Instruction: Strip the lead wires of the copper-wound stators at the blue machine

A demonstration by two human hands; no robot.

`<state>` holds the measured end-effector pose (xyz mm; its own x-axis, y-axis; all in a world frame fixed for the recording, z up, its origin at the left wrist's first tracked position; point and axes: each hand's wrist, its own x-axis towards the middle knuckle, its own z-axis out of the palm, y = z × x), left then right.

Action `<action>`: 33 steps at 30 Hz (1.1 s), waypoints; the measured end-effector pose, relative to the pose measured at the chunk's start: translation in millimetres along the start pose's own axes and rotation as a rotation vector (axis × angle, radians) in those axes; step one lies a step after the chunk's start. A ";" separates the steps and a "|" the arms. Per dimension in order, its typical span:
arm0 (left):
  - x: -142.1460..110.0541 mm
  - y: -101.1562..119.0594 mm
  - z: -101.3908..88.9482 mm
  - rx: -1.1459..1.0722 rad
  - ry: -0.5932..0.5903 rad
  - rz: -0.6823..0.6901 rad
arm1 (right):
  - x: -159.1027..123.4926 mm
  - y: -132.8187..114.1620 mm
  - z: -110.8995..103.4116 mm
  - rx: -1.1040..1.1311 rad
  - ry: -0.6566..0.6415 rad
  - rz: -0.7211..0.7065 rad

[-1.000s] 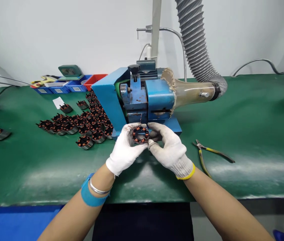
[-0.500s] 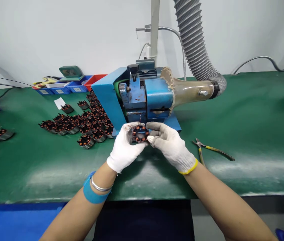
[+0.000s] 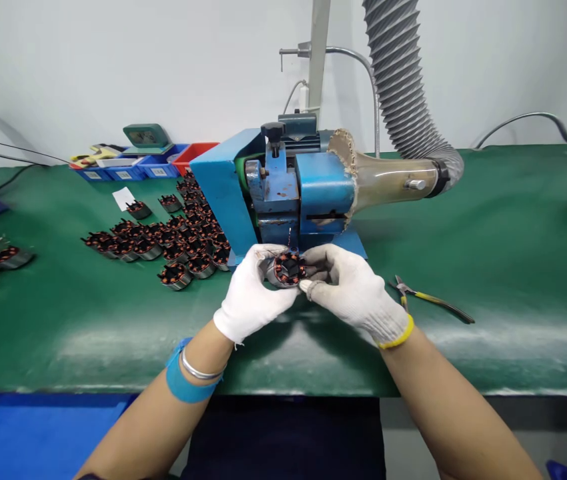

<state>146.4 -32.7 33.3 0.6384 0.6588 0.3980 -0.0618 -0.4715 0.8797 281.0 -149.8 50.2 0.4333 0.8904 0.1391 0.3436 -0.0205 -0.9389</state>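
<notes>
Turned since the earlier frame: one wound ring (image 3: 281, 269), its metal side wall now more visible at the left, its coil face tilted.

- Wound ring, copper coils on black: held above the front of the worktop (image 3: 113, 340), between both hands, just before the blue machine (image 3: 324, 183). Fine wire end (image 3: 290, 239) upright at its far edge.
- Left hand (image 3: 248, 293), white glove: grip closed around the ring's left side.
- Right hand (image 3: 351, 290), knit glove, yellow cuff: thumb and fingers gathered at the right edge; cannot tell whether they grip.
- Step in hand, as judged: turning and handling a single ring. Any further turn calls for a firm left hold and light right fingers, wire end kept free.
- Batch of like rings (image 3: 186, 230): left of the machine, closely grouped.
- Cutters (image 3: 438, 305), yellow-handled: lying beyond the right wrist.
- Ribbed hose (image 3: 398, 87): joined to the machine's clear funnel (image 3: 388, 181).
</notes>
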 end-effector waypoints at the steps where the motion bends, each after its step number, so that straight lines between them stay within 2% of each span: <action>1: 0.3 -0.8 -0.8 0.015 0.000 0.002 | -0.1 1.1 0.1 -0.002 0.003 -0.019; 3: 0.3 -2.1 -1.3 0.042 -0.011 -0.001 | -1.4 1.0 -6.8 -0.102 -0.025 -0.100; 5: -0.2 -3.1 -0.2 0.054 -0.014 -0.006 | -3.6 -1.3 -20.0 -0.298 -0.023 -0.176; 7: -0.3 -4.0 1.2 0.052 0.002 -0.010 | -5.8 -3.7 -33.0 -0.467 0.055 -0.191; 10: 0.7 -4.1 0.7 0.054 0.047 0.017 | -7.0 -5.9 -40.0 -0.510 0.151 -0.154; 12: 0.9 -2.0 -1.1 0.067 0.050 0.049 | -6.1 -6.3 -35.1 -0.474 0.108 -0.193; 16: -2.3 6.1 -0.2 0.124 0.010 0.079 | -2.8 -5.7 -25.0 -0.444 -0.066 -0.322; 19: -6.0 10.4 6.5 0.151 0.033 0.098 | -3.5 -6.9 -36.4 -0.450 -0.036 -0.263; 22: -7.3 9.8 12.7 0.123 0.105 0.102 | -6.0 -9.7 -59.2 -0.434 0.108 -0.170; 24: -6.8 7.7 14.9 0.132 0.147 0.099 | -6.1 -10.7 -68.0 -0.399 0.153 -0.087; 26: -6.3 5.7 16.9 0.191 0.191 0.088 | -3.8 -10.5 -63.6 -0.303 0.058 -0.001; 28: -6.5 4.9 20.6 0.230 0.225 0.082 | 0.7 -9.2 -46.6 -0.134 -0.084 0.039; 29: -6.8 5.1 23.3 0.220 0.225 0.084 | 3.4 -8.4 -35.8 -0.034 -0.099 0.033; 31: -7.4 6.3 29.4 0.155 0.191 0.075 | 8.8 -6.3 -17.2 0.141 -0.026 0.025; 33: -7.2 7.5 34.9 0.088 0.171 0.045 | 12.9 -4.2 -9.1 0.263 0.096 0.032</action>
<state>168.2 -61.5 28.0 0.4960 0.7226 0.4815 -0.0150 -0.5473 0.8368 292.7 -142.4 58.8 0.5215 0.8439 0.1256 0.1061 0.0819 -0.9910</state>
